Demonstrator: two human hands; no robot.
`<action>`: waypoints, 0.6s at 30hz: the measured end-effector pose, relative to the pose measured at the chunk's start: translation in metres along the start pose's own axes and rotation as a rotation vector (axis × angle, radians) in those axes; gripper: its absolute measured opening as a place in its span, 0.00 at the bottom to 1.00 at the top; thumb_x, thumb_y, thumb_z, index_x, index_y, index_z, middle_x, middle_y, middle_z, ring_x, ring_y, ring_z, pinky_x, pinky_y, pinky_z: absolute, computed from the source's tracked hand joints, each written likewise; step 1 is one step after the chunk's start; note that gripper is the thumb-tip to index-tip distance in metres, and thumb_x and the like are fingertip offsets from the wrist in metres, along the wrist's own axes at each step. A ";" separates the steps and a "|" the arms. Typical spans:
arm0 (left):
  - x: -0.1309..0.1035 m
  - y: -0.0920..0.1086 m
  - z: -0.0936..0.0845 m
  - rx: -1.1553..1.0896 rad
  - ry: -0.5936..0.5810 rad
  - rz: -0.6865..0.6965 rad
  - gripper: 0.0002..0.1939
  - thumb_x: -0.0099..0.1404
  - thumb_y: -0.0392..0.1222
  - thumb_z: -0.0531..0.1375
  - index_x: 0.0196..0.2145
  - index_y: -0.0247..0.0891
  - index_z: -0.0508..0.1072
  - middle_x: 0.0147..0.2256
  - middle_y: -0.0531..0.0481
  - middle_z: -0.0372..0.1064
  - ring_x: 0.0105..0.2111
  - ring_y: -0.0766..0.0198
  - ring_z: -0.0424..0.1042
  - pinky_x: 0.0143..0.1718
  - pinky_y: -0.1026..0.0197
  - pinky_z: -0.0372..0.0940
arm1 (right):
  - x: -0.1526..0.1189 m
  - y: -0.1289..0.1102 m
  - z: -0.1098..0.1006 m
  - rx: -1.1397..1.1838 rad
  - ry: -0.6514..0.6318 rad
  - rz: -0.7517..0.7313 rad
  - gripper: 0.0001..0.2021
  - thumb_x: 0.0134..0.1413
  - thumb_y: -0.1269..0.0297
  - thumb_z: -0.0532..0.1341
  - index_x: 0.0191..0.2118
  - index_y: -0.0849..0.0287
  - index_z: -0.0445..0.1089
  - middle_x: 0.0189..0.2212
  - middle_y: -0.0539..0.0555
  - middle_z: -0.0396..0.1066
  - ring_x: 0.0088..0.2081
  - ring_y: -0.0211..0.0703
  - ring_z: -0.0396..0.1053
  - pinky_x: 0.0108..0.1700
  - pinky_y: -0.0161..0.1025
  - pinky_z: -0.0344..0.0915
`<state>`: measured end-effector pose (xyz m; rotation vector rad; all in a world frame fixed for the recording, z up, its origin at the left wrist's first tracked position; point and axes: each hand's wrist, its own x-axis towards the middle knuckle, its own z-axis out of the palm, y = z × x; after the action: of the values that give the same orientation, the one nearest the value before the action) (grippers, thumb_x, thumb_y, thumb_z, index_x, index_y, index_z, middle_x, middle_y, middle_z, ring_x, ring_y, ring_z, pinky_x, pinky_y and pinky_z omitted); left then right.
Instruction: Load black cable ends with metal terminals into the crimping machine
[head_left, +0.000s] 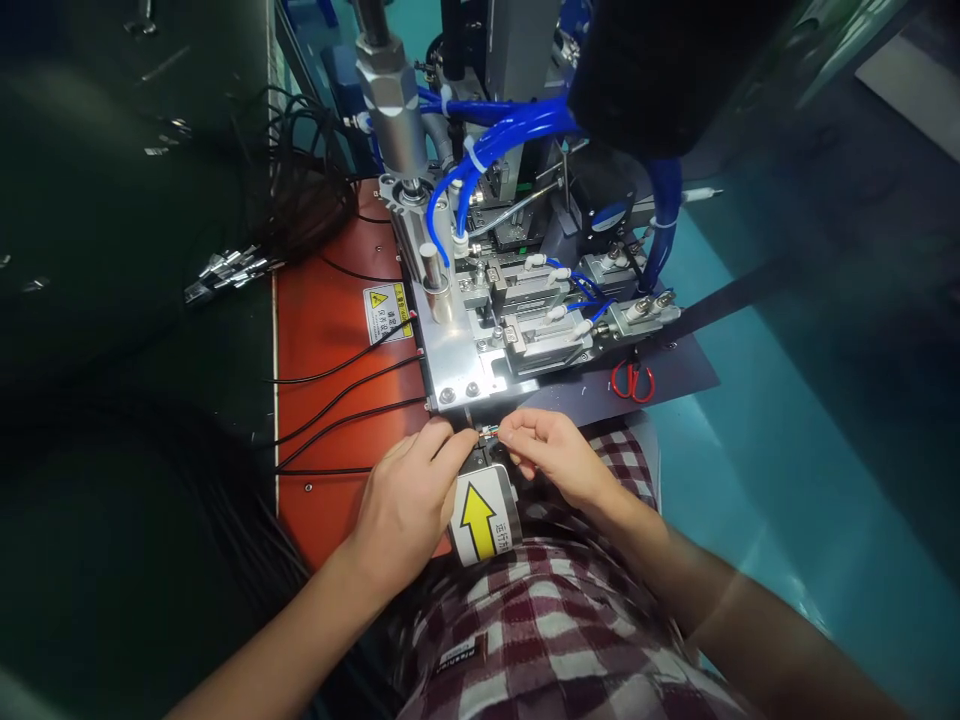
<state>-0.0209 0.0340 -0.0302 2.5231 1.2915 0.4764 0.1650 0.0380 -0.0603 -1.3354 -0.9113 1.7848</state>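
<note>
Just in front of the machine's near edge, my two hands meet at a small metal connector (488,433). My left hand (405,500) is closed, with thumb and forefinger pinched at the connector's left end. From the other side, the thumb and forefinger of my right hand (551,450) pinch its right end; the other fingers are curled. A black cable (322,471) runs across the red plate and passes out of sight behind my left hand. Below the fingertips sits a white cylinder (484,515) with a yellow arrow label. My fingers hide much of the connector.
The machine (525,310) with blue air tubes (525,122) stands ahead. More black cables cross the red plate (322,330). A cable bundle with metal ends (232,270) lies at left. Red-handled scissors (634,382) lie at right. A dark cylindrical part (667,70) overhangs the upper right.
</note>
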 end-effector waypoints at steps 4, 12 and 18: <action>-0.001 -0.002 0.002 -0.017 0.018 0.000 0.13 0.66 0.31 0.51 0.43 0.33 0.72 0.34 0.46 0.67 0.32 0.61 0.70 0.33 0.61 0.67 | -0.001 0.001 0.003 0.010 0.038 -0.042 0.16 0.50 0.50 0.62 0.29 0.61 0.67 0.21 0.46 0.66 0.19 0.31 0.60 0.25 0.33 0.56; -0.003 -0.007 0.007 -0.128 0.066 0.022 0.12 0.66 0.30 0.52 0.45 0.32 0.72 0.35 0.45 0.66 0.35 0.61 0.69 0.36 0.61 0.68 | 0.004 0.005 0.010 -0.001 0.053 -0.090 0.15 0.52 0.52 0.61 0.27 0.60 0.63 0.18 0.44 0.63 0.19 0.32 0.60 0.25 0.33 0.55; -0.003 -0.008 0.007 -0.129 0.081 0.046 0.12 0.66 0.29 0.53 0.45 0.30 0.72 0.36 0.45 0.66 0.35 0.61 0.69 0.37 0.61 0.68 | 0.003 0.006 0.008 -0.112 0.026 -0.141 0.15 0.56 0.52 0.58 0.28 0.58 0.61 0.19 0.43 0.61 0.20 0.34 0.61 0.25 0.35 0.56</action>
<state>-0.0258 0.0359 -0.0402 2.4536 1.1913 0.6565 0.1562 0.0368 -0.0658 -1.3259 -1.0778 1.6264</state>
